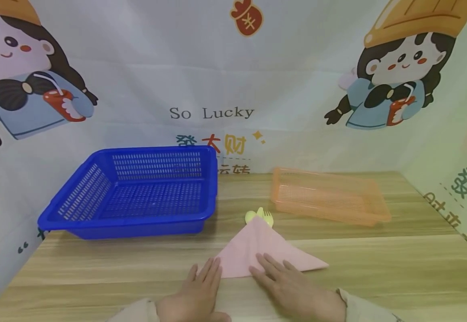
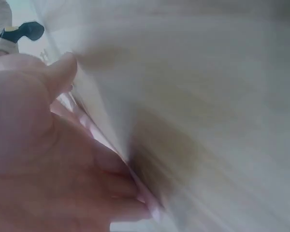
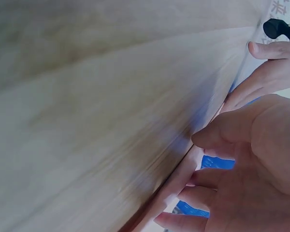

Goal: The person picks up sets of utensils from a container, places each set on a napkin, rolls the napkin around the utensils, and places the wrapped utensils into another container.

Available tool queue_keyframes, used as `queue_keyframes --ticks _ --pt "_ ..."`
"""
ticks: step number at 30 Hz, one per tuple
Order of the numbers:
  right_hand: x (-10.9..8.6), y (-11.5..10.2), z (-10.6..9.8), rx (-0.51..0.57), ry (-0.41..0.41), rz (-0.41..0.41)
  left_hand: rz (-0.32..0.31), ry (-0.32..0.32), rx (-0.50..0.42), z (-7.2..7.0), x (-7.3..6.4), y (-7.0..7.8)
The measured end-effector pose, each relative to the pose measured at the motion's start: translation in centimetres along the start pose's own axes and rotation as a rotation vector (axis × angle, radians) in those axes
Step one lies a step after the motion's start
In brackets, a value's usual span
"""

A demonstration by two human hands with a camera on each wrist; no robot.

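A pink cloth or napkin [image 1: 249,252], folded into a triangle, lies on the table with its peak pointing away from me. Pale yellow cutlery [image 1: 269,218] pokes out from under that peak; a fork's tines and a rounded spoon-like end show, the remainder is covered. My left hand [image 1: 195,290] rests on the cloth's left corner with fingers extended, hiding that corner. On the lower middle of the cloth lies my right hand [image 1: 291,286], its fingers spread and fairly straight. In the right wrist view the pink edge [image 3: 171,188] runs under the fingertips.
A large blue plastic basket [image 1: 136,223] stands at the back left. Toward the back right sits a translucent orange basket [image 1: 330,214]. Behind the wooden table [image 1: 378,264] hangs a printed cloth backdrop [image 1: 297,89].
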State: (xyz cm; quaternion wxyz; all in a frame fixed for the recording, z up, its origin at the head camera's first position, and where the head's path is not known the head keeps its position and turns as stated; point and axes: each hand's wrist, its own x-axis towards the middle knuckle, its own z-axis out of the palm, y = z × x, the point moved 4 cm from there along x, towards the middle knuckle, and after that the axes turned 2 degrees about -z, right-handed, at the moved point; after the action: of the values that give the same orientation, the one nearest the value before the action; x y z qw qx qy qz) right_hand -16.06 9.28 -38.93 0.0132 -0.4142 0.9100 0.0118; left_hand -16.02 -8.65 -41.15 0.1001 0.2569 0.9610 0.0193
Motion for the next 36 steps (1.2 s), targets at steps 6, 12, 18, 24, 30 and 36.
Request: queue_keyframes --ticks 6,12,18,24,30,36 --pt "-0.1 0.0 0.0 0.007 -0.002 0.0 -0.178 0.037 -0.091 -1.0 -0.6 -0.7" --pt "-0.2 0.2 -0.1 0.053 0.011 0.013 0.048 0.085 -0.034 -2.7 0.9 1.6" --pt "0.0 0.3 0.2 0.065 -0.019 0.019 0.224 0.008 0.018 -2.3 2.5 3.5" --pt "-0.5 0.6 0.4 0.08 -0.031 0.065 0.213 -0.026 0.031 -2.0 2.6 4.0" --pt "-1.1 1.0 0.9 0.16 -0.075 0.223 0.236 0.028 0.041 -2.4 3.3 4.7" --pt "-1.3 1.1 1.3 0.103 -0.102 0.298 0.23 0.081 0.086 -2.5 4.4 5.4"
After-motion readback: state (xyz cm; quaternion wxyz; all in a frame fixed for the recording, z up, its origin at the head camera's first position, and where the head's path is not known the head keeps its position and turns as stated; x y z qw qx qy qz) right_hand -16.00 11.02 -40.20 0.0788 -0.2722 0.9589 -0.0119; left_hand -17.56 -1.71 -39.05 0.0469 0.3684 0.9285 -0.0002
